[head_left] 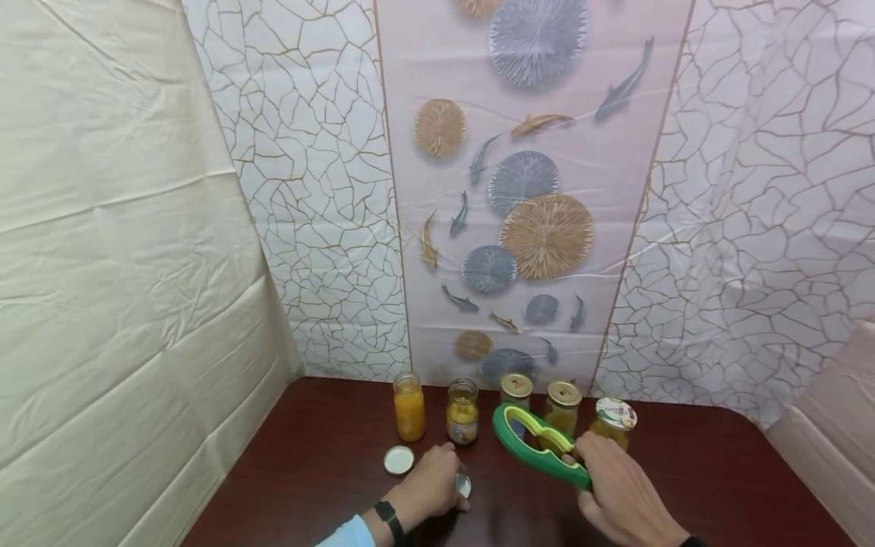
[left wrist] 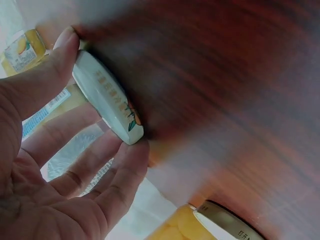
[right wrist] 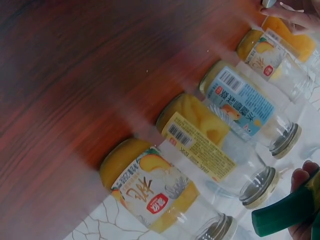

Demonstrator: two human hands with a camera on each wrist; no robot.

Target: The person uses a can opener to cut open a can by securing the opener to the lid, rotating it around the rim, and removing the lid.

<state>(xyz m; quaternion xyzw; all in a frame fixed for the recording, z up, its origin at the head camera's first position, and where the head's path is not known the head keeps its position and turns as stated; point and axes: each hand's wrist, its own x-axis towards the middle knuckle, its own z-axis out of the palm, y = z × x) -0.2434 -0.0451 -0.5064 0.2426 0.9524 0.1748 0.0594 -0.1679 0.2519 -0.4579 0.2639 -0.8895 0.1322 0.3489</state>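
Observation:
My left hand (head_left: 432,480) pinches a jar lid (left wrist: 107,97) by its rim between thumb and fingers. The lid is close to the tabletop; whether it touches is unclear. Its pale side bears printed lettering and an orange fruit picture. In my right hand (head_left: 618,486) is a green jar opener (head_left: 547,465) with a yellow-green toothed inner edge, gripped by its handle end and held before the lidded jars. Two lidless jars stand behind my left hand: one with orange contents (head_left: 410,414), one with yellow fruit (head_left: 462,422). Another lid (head_left: 399,460) lies pale side up left of that hand.
Three lidded jars continue the row to the right: two gold-topped, a blue-labelled jar (right wrist: 240,102) and a yellow-labelled jar (right wrist: 200,145), then a jar with a white printed lid (head_left: 617,414). All stand on the dark red-brown table (head_left: 307,456), near its back edge by a patterned curtain (head_left: 328,228).

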